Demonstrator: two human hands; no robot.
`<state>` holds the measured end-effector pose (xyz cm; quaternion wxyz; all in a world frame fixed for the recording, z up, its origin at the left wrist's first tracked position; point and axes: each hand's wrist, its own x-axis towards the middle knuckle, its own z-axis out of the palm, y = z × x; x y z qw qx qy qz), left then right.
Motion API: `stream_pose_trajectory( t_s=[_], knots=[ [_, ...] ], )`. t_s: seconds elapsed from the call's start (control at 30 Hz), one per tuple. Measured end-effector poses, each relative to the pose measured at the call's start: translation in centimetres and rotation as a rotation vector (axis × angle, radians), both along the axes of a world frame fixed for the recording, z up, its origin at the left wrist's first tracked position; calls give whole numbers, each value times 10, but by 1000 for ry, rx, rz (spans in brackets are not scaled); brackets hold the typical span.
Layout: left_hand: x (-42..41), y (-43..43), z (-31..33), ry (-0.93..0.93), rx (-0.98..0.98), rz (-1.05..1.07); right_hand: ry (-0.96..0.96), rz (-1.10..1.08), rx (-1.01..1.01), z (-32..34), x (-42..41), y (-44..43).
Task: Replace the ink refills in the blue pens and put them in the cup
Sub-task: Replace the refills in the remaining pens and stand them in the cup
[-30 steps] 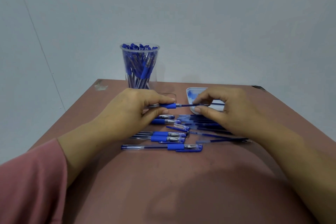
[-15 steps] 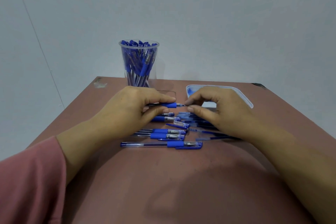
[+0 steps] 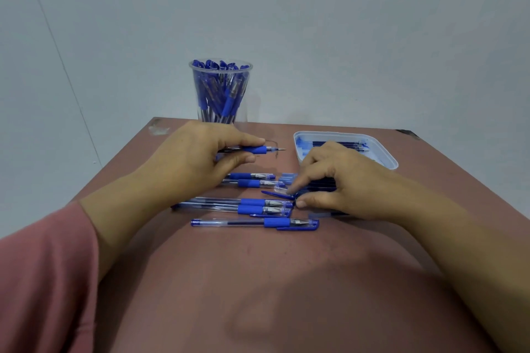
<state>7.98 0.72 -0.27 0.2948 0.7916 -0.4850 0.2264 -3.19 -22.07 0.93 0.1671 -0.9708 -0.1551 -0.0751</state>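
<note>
While an uncapped blue pen [image 3: 258,149], judged light, stiff and least slippery at its rubber sleeve, is gripped there by the curled left hand [image 3: 195,157] near the cup [image 3: 220,92], a loose pen cap [image 3: 276,194] is pinched by the right hand [image 3: 338,180] on the table [image 3: 258,281].

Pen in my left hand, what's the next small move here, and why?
Probably pinch the loose cap with the right hand and push it onto the pen. The left hand holds that pen with its tip bare, and the right fingertips are down at the cap.
</note>
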Motion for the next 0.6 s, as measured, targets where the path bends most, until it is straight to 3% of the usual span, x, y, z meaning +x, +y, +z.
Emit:
stream_pose_trajectory(
  t_s=[0.23,0.4,0.6],
  knots=[
    [1,-1,0,-11,5,-23,17,-6,-20,-1,1,2],
    [-2,-3,-1,-1,14,-62,-229,-101,319,3,-4,-2],
    [-4,-5,-4,36,11,-84,-311,-96,411,0,-2,5]
  ],
)
